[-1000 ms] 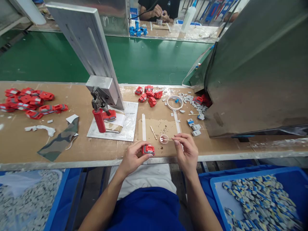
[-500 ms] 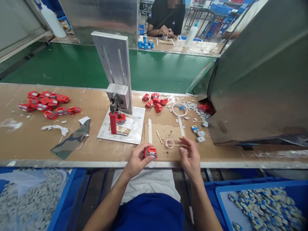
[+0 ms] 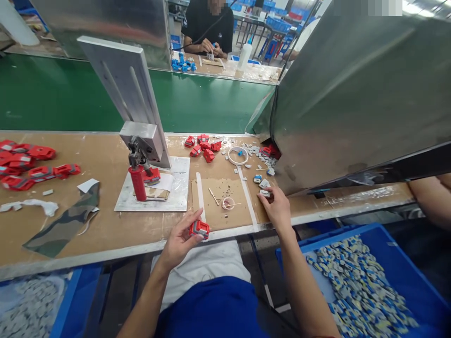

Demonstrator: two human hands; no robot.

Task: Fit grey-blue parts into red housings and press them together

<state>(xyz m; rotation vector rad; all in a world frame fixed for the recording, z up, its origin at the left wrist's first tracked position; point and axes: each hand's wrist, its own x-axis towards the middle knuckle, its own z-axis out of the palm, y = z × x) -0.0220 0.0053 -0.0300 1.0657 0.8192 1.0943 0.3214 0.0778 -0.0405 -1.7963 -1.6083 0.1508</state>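
My left hand, near the table's front edge, grips a small red plastic car-shaped part with grey trim. To the right, my right hand reaches down to the table, its thumb and fingertips closed on a small grey plastic piece. Just beyond it lie another grey piece and a blue-and-grey piece. Between my hands, a small round cup has a thin stick across it. Next to the cup is a wooden stick, with dark crumbs scattered around.
A toggle clamp press with a red handle stands left of centre. Red parts lie behind it and at far left. There is a tape roll, a metal panel at right, and a blue bin below. A co-worker sits opposite.
My right hand has moved from beside the cup, right to the grey pieces, and closed on one. My left hand still holds the red part. The view has turned right.
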